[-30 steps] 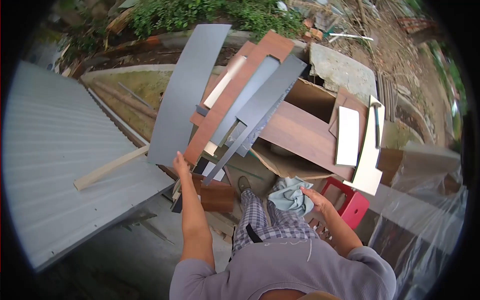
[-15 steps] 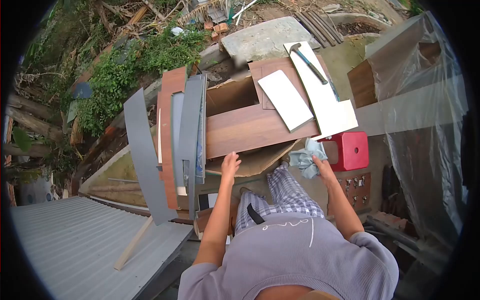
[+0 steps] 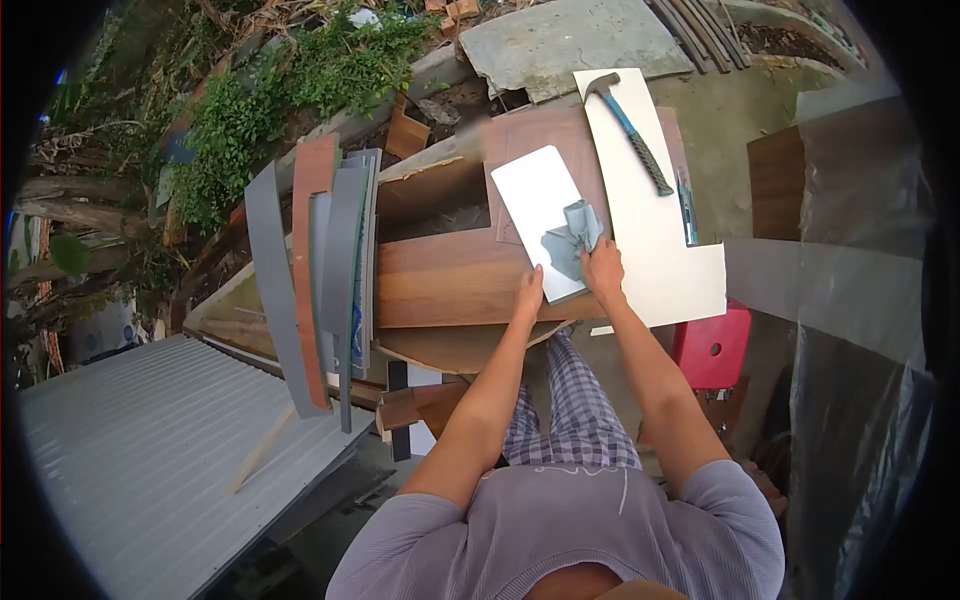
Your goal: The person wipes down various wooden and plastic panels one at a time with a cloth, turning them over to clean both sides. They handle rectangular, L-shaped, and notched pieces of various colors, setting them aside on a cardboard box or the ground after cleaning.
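Head view: our right hand (image 3: pixel 603 270) presses a grey cloth (image 3: pixel 574 237) onto the white panel (image 3: pixel 545 215), our left hand (image 3: pixel 527 295) grips its near edge, hammer (image 3: pixel 630 130) lying well apart.

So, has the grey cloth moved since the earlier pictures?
Yes. The cloth, held by the right hand, went from beside the red stool onto the white panel.

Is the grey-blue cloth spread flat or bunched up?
Bunched up: the grey-blue cloth lies crumpled in folds on the small white rectangular panel, under the right hand.
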`<state>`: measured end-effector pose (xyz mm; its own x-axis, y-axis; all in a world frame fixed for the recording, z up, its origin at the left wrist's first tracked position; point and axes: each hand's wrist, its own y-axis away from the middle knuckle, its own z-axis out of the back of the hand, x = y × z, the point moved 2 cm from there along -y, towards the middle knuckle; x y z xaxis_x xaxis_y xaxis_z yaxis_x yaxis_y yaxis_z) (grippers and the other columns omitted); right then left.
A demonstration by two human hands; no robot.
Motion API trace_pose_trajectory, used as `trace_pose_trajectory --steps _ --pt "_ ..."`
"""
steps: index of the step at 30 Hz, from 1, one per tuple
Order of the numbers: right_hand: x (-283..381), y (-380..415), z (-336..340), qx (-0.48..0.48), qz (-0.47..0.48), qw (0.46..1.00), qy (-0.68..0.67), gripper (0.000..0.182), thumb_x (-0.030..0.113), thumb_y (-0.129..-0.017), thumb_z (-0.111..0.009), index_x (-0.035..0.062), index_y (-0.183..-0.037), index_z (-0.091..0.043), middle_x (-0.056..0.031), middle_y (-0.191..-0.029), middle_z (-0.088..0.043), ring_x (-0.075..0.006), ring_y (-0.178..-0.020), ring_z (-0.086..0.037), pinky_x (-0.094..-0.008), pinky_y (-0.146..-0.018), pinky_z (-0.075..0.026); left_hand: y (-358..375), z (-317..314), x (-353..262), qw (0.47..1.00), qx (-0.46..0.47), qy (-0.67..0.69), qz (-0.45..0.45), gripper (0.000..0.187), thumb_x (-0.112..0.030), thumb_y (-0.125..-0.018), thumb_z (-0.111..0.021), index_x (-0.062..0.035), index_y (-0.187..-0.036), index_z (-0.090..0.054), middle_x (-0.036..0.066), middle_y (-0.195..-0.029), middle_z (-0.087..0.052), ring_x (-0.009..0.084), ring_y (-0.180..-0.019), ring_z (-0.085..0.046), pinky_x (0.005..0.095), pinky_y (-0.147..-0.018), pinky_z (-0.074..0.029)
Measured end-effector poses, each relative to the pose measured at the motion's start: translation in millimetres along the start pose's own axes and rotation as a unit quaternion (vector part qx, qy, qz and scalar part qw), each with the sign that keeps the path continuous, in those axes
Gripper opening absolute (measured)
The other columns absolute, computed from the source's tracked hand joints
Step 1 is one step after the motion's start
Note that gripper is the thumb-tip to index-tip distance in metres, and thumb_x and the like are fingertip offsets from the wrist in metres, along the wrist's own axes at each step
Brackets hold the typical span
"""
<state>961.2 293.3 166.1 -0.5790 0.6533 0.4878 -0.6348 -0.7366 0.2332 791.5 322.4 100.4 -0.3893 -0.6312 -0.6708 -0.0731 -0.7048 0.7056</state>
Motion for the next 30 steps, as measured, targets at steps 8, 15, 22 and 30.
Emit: trace_pose_trajectory --steps 8,15,22,30 --pt "-0.1 9.9 9.7 0.145 -0.033 0.985 -0.088 0.04 0.027 -0.081 -0.056 -0.0035 -0.107 -0.046 -0.0239 -0.102 -0.052 -0.0419 -0.095 -0.051 -0.0494 -0.077 -0.043 47.6 9.1 -69.8 0.975 0.124 0.183 -0.031 0.066 -0.039 -0.081 -0.062 0.0042 -0.125 -0.039 0.017 -0.116 -0.052 0.0237 -0.108 -0.048 0.0336 -0.09 -0.039" --pt "56.4 97.4 3.0 0.06 0.129 0.945 -0.294 0.05 0.027 -0.09 -0.043 -0.0063 -0.127 -0.035 -0.0325 -0.131 -0.028 -0.046 -0.123 -0.026 -0.0482 -0.103 -0.022 65.6 34.6 -90.1 0.975 0.158 0.09 -0.129 0.058 -0.017 -0.081 -0.055 0.0024 -0.131 -0.032 0.017 -0.122 -0.048 0.0235 -0.113 -0.044 0.0312 -0.095 -0.034" --pt "128.4 35.9 35.5 -0.129 0.258 0.949 -0.127 0.033 0.019 -0.086 -0.048 -0.0037 -0.109 -0.054 -0.0144 -0.138 -0.03 -0.0389 -0.127 -0.024 -0.0496 -0.101 -0.023 145.8 100.3 -105.3 0.951 0.277 0.101 -0.097 0.043 -0.01 -0.088 -0.049 0.0002 -0.129 -0.039 0.011 -0.118 -0.051 0.0154 -0.105 -0.048 0.0271 -0.089 -0.038" --pt "123.4 71.3 13.4 0.067 -0.09 0.915 -0.387 0.045 0.028 -0.093 -0.036 -0.0104 -0.115 -0.044 -0.0284 -0.122 -0.043 -0.0391 -0.115 -0.04 -0.0395 -0.095 -0.034 202.6 182.6 -96.9 0.953 0.186 0.186 -0.149 0.043 -0.01 -0.087 -0.05 0.0013 -0.127 -0.04 0.009 -0.116 -0.052 0.0143 -0.104 -0.049 0.0276 -0.09 -0.038"
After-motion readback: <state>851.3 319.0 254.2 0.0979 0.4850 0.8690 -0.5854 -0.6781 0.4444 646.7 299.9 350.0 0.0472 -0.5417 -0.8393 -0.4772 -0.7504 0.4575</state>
